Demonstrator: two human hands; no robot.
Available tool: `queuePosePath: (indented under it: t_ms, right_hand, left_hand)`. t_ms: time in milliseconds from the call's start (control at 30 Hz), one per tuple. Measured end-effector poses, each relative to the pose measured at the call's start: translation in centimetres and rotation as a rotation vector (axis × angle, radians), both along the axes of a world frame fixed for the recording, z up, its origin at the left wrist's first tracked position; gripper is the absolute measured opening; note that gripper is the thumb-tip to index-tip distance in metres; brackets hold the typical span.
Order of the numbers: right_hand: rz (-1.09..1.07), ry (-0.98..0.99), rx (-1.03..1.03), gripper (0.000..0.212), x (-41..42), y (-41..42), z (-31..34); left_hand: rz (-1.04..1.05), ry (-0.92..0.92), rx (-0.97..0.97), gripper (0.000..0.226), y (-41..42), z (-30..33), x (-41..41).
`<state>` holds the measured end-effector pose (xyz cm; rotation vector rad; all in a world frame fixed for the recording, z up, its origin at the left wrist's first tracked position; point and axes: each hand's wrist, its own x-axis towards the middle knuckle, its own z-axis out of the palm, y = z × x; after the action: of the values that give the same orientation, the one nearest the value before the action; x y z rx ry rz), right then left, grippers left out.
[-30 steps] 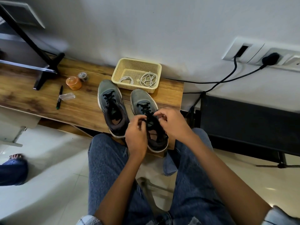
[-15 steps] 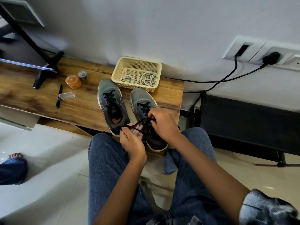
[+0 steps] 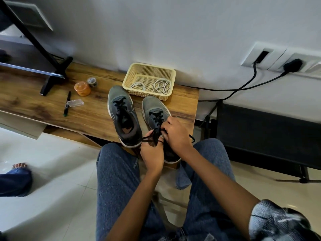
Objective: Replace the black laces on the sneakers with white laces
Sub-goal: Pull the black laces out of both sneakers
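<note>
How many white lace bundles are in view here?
2, both coiled in the yellow basket: a smaller white lace bundle at its left, a larger white lace bundle at its right. Nothing suggests any hidden.

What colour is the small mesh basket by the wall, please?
The plastic mesh basket is pale yellow, seen in the head view.

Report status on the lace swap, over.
Both hands, left hand and right hand, pinching the black lace on the right sneaker. Left sneaker fully laced. White laces waiting in basket. Nothing blocking.
</note>
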<state>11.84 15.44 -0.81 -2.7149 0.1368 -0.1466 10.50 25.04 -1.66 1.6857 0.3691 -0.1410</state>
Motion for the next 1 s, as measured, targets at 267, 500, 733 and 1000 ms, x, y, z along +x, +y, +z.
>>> queuePosePath:
  t_ms: [267,500,733,1000]
  right_hand:
    - [-0.048,0.005,0.218,0.006,-0.4,-0.9,0.1]
    - [0.046,0.029,0.232,0.005,-0.3,-1.5,0.5]
    - [-0.248,-0.087,0.555,0.007,-0.6,-1.6,-0.4]
    - [-0.090,-0.060,0.154,0.018,-0.2,-0.9,0.5]
  left_hand:
    - [-0.083,-0.175,0.055,0.020,0.4,-0.7,-0.4]
    - [-0.100,-0.177,0.191,0.023,0.5,-1.3,-0.3]
    - [-0.084,-0.178,0.247,0.024,0.5,-1.2,-0.4]
    - [-0.184,-0.189,0.352,0.027,0.5,-0.7,-0.2]
